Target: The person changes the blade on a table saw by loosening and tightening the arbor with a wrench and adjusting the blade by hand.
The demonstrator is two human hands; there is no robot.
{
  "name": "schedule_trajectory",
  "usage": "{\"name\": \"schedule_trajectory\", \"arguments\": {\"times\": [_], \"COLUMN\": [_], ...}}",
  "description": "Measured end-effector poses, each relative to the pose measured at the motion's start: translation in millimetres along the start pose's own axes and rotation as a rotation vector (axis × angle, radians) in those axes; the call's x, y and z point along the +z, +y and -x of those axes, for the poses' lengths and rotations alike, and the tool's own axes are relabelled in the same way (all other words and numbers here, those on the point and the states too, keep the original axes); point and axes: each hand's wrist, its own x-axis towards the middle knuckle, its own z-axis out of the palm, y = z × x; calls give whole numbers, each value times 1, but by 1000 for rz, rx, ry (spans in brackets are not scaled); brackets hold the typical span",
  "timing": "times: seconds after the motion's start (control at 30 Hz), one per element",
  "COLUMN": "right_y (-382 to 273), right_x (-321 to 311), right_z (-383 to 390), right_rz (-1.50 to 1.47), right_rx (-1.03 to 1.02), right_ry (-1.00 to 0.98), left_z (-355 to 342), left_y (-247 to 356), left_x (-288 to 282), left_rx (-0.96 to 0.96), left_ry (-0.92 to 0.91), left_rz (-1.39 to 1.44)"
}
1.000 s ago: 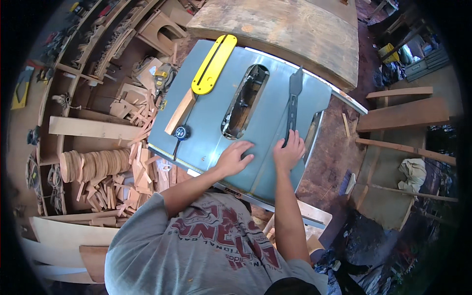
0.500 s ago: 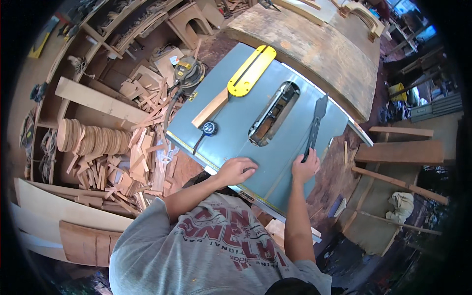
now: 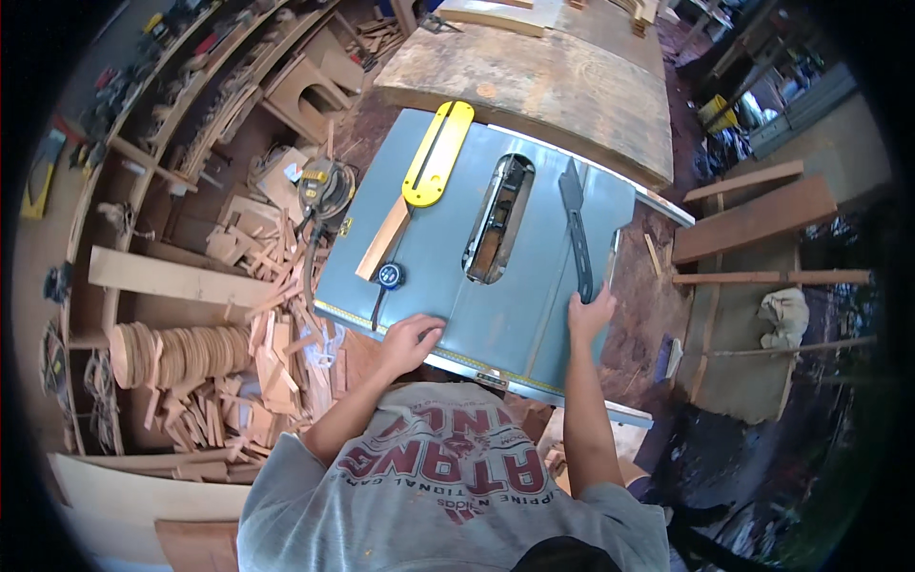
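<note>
Black push stick (image 3: 575,224) extending over saw table (image 3: 429,267), right hand (image 3: 593,313) gripping its end, left hand (image 3: 410,345) resting loosely open.

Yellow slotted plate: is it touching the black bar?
Apart: the head view shows the grey table's long opening between yellow slotted plate and black bar.

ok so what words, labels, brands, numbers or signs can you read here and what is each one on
Grey shirt: large dark red lettering, upside down in this view; partly legible, but I won't copy it out.
Yellow strip along the near edge of the metal table: markings too small to read.
Dark blue round device: pale marks, too small to read.
Black tool in the right hand: nothing readable.
</note>
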Motion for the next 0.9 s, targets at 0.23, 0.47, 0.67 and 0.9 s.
{"name": "schedule_trajectory", "arguments": {"times": [0.23,0.47,0.67,0.9], "right_y": [51,-33,-117,-164], "right_x": [-31,-137,-164,-138], "right_z": [-15,-89,-125,-140], "right_rz": [-131,-697,-525,-496], "right_rx": [370,170,-130,-216], "right_ry": [-316,-262,-34,-107], "left_z": [27,45,43,53], "left_y": [-18,-40,-45,-35], "left_x": [-24,-41,-40,-42], "left_rx": [-141,-273,-236,-252], "left_ry": [-5,21,56,101], "left_rz": [-55,-45,-69,-80]}}
